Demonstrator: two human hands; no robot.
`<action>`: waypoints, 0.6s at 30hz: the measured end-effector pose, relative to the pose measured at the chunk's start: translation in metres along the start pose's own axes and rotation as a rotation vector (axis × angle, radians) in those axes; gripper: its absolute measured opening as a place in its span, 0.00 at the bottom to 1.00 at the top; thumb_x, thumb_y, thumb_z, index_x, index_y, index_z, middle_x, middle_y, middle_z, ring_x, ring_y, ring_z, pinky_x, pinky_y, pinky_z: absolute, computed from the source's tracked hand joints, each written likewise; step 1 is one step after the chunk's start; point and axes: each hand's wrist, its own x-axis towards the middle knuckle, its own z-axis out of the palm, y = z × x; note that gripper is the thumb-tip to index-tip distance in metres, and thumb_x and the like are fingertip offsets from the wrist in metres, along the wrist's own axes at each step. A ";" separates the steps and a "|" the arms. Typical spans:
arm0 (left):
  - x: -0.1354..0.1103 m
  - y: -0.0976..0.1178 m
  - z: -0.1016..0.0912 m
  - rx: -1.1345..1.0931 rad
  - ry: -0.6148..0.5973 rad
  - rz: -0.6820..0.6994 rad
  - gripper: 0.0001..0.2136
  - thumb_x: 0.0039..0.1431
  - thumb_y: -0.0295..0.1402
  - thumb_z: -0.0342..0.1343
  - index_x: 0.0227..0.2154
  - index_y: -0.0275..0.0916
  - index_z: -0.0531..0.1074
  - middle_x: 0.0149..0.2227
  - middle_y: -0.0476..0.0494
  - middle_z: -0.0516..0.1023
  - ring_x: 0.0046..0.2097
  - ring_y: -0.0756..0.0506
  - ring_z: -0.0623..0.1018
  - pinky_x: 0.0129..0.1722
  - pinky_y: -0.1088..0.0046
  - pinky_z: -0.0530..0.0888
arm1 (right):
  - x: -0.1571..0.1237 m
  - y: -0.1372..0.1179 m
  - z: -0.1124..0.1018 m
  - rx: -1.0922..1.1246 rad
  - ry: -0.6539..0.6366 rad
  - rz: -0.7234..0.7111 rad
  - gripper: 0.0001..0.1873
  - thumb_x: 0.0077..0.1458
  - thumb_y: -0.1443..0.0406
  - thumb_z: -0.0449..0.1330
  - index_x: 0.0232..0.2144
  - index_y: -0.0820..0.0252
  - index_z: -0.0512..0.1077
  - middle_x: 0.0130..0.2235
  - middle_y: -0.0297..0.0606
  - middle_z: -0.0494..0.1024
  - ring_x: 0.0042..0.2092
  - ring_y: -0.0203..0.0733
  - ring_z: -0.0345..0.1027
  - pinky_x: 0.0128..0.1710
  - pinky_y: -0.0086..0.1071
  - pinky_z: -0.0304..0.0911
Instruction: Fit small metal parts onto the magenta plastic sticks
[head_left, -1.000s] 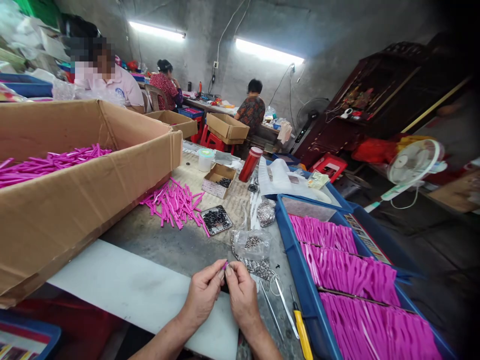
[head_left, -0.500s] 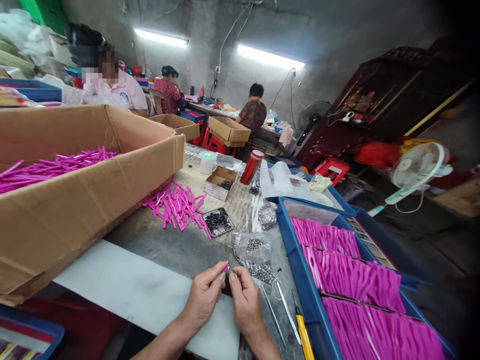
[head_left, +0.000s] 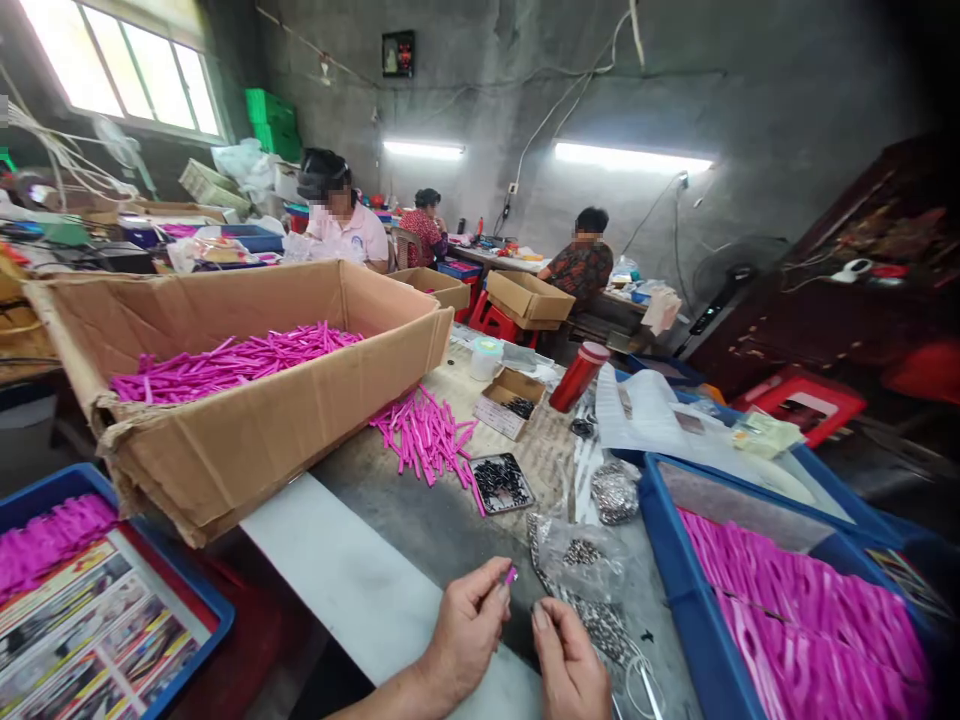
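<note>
My left hand [head_left: 471, 618] pinches a small magenta plastic piece [head_left: 511, 575]; only its tip shows past the thumb and forefinger. To its right, a short gap away, my right hand [head_left: 568, 655] has thumb and forefinger pressed together, and whatever they hold is hidden. Just beyond the hands lie a clear bag of small metal parts [head_left: 581, 553] and a spread of more metal bits [head_left: 606, 630]. Farther up are a square tray of black parts [head_left: 501, 483] and a loose pile of magenta sticks [head_left: 425, 437].
A large cardboard box [head_left: 292, 400] of magenta sticks stands at left. Blue bins hold magenta pieces at right [head_left: 675, 580] and lower left [head_left: 217, 610]. A red flask [head_left: 579, 378] and small carton [head_left: 510, 400] stand farther back. Several people [head_left: 356, 235] sit at other tables.
The view has swung left, so things appear farther right and lower. My hands have moved apart; the left keeps the magenta piece.
</note>
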 end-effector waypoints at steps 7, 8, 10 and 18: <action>-0.001 0.004 0.001 -0.005 0.023 -0.015 0.21 0.46 0.43 0.52 0.38 0.31 0.69 0.17 0.54 0.61 0.15 0.58 0.56 0.12 0.82 0.53 | 0.000 0.004 -0.001 -0.023 0.013 -0.021 0.19 0.44 0.50 0.51 0.25 0.60 0.68 0.19 0.33 0.69 0.23 0.36 0.61 0.21 0.23 0.56; -0.002 0.003 0.001 -0.008 0.025 -0.016 0.21 0.46 0.43 0.52 0.39 0.31 0.69 0.17 0.54 0.61 0.15 0.58 0.55 0.12 0.82 0.53 | 0.000 0.004 -0.001 -0.022 0.007 -0.023 0.19 0.44 0.50 0.51 0.25 0.60 0.68 0.19 0.33 0.69 0.22 0.36 0.61 0.21 0.23 0.56; -0.002 0.003 0.001 -0.012 0.021 -0.011 0.21 0.46 0.43 0.52 0.39 0.31 0.69 0.17 0.54 0.60 0.15 0.58 0.55 0.12 0.82 0.53 | -0.001 0.004 -0.001 -0.027 -0.005 -0.018 0.19 0.44 0.50 0.50 0.25 0.60 0.68 0.20 0.33 0.69 0.22 0.36 0.61 0.21 0.23 0.56; -0.002 0.000 0.000 -0.011 -0.004 0.024 0.19 0.48 0.43 0.51 0.36 0.31 0.70 0.17 0.55 0.59 0.15 0.58 0.54 0.13 0.83 0.53 | -0.003 0.003 0.000 -0.043 -0.014 -0.036 0.20 0.44 0.50 0.50 0.24 0.60 0.68 0.20 0.32 0.69 0.22 0.35 0.62 0.22 0.23 0.57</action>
